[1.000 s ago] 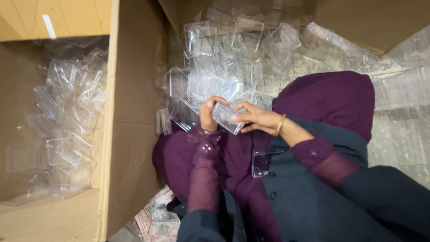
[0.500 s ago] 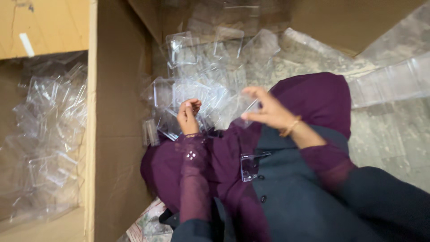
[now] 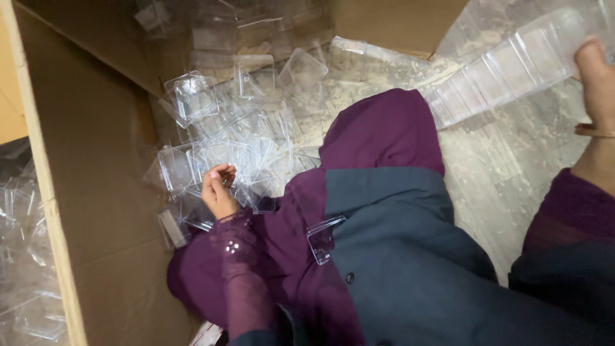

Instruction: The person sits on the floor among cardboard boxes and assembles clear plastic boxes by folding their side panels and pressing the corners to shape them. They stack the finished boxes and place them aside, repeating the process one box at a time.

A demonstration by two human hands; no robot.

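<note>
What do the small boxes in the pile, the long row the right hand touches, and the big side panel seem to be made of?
Small boxes: apparently clear hard plastic, glossy; the floor shows through and edges glint.
Long row: likely the same clear plastic, stacked pieces; the right hand rests on its end.
Side panel: brown corrugated cardboard, matte, with a raw cut edge.
The left hand rests at the pile.
</note>
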